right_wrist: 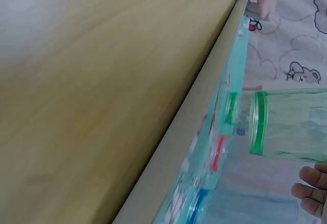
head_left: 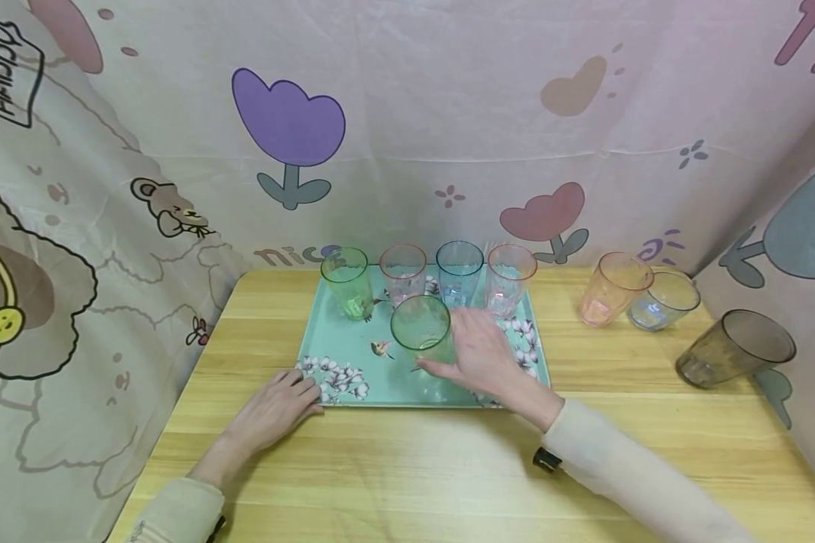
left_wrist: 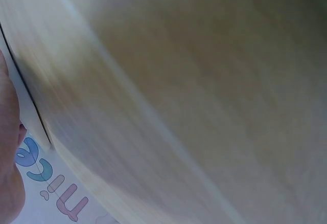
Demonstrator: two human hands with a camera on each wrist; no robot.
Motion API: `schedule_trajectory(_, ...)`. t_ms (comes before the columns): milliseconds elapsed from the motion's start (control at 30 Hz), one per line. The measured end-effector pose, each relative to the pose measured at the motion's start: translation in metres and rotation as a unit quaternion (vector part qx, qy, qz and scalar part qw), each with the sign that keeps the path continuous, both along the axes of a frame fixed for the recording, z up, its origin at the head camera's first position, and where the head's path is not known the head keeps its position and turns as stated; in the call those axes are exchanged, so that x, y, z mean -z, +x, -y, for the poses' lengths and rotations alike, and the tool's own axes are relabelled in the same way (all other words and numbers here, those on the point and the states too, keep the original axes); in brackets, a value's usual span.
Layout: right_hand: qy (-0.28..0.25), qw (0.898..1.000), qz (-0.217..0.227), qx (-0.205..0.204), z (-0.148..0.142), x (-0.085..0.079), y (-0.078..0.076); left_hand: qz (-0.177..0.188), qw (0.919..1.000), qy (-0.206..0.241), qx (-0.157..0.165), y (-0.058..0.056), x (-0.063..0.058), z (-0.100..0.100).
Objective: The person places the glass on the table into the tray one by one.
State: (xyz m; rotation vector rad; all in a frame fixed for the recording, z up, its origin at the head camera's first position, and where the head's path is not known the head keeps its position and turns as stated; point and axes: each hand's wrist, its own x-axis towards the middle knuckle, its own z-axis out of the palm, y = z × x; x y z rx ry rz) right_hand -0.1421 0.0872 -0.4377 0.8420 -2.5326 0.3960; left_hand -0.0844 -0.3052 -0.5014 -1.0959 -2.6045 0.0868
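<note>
My right hand (head_left: 478,351) holds a green-rimmed clear glass (head_left: 421,328) by its side, upright above the middle of the tray. In the right wrist view the green base of this glass (right_wrist: 259,124) hangs over the tray, with bent fingertips (right_wrist: 310,191) beside it. A mint-green tray (head_left: 373,381) printed with white blossoms lies on the table. My left hand (head_left: 278,407) grips its front left corner with bent fingers. At the tray's back stand a green glass (head_left: 349,290), a pink glass (head_left: 404,283), a blue glass (head_left: 459,283) and another pink glass (head_left: 509,283).
To the tray's right, an orange glass (head_left: 611,294), a low clear-blue glass (head_left: 660,305) and a brown-grey glass (head_left: 730,358) stand on the wooden table (head_left: 414,475). A printed cloth (head_left: 407,151) hangs behind and at both sides. The left wrist view is mostly blurred tabletop.
</note>
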Motion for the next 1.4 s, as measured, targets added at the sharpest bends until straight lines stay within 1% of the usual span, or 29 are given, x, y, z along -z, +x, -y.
schedule_trajectory(67, 0.007, 1.0, 0.012, 0.001, 0.008, -0.001, -0.001, 0.0, 1.0, -0.001, 0.0, 0.0, 0.0, 0.0)
schedule_trajectory(133, 0.009, 1.0, 0.015, -0.003, 0.016, -0.001, -0.002, 0.0, 1.0, -0.002, 0.0, 0.0, -0.001, 0.0)
schedule_trajectory(367, 0.009, 0.999, -0.029, -0.028, 0.041, 0.004, -0.008, 0.0, 1.0, 0.0, 0.001, 0.0, -0.001, 0.0)
schedule_trajectory(500, 0.027, 0.998, -0.035, -0.039, 0.052, 0.004, -0.011, 0.0, 1.0, 0.001, -0.001, 0.0, 0.0, 0.0)
schedule_trajectory(767, 0.054, 0.997, -0.022, -0.055, 0.075, 0.006, -0.017, 0.002, 1.0, -0.003, -0.003, 0.0, 0.0, 0.0)
schedule_trajectory(933, 0.075, 0.996, -0.002, -0.041, 0.088, 0.007, -0.016, 0.0, 1.0, -0.007, -0.003, -0.001, 0.0, 0.0)
schedule_trajectory(1033, 0.068, 0.996, 0.019, -0.045, 0.095, 0.008, -0.016, -0.002, 1.0, -0.007, -0.003, -0.001, 0.0, 0.0)
schedule_trajectory(1233, 0.055, 0.996, 0.042, -0.054, 0.108, 0.012, -0.018, -0.005, 0.9999, -0.009, -0.003, -0.001, 0.001, 0.0)
schedule_trajectory(1400, 0.062, 0.996, 0.053, -0.043, 0.117, 0.014, -0.018, -0.01, 0.9999, -0.006, 0.001, -0.001, 0.001, 0.0)
